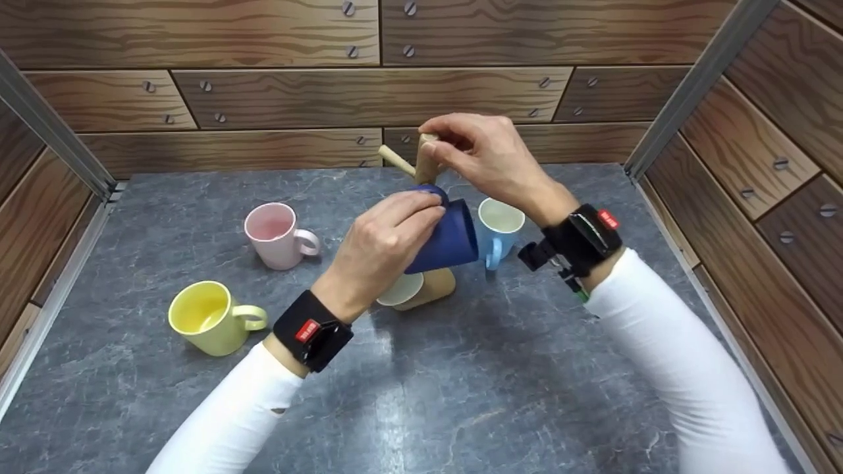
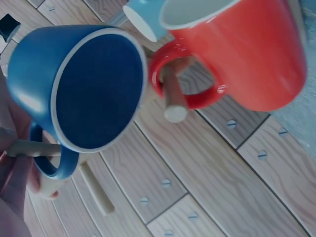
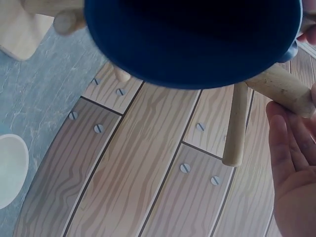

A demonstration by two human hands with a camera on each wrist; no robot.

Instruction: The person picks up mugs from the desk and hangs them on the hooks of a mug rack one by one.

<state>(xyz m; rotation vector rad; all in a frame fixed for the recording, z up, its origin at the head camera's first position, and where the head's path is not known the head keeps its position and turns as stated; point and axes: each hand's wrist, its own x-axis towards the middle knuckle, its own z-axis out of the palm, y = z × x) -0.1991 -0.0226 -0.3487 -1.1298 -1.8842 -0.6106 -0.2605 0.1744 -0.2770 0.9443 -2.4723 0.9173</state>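
Left hand [image 1: 388, 237] gripping your blue mug [image 1: 451, 240], handle [image 2: 72, 164] looped round a peg [image 2: 47, 149].
Your right hand [image 1: 490, 155] pinches the stand's post [image 1: 427, 164] up top, probably so nothing tips.

Ahead of you stands a back wall [image 1: 276, 33] of brown wood-patterned boards with wavy grain, dark seams and grey slotted screw heads [image 1: 348, 8] near the board ends. A right wall [image 1: 757, 118] and a left wall [image 1: 39, 204] in the same pattern close you in, with a slanting grey metal post [image 1: 708, 70] at the right corner and another at the left. Below you spreads a blue-grey table [image 1: 527, 408] with pale marble-like veins. A bright streak of light reflects off its near middle, toward you.
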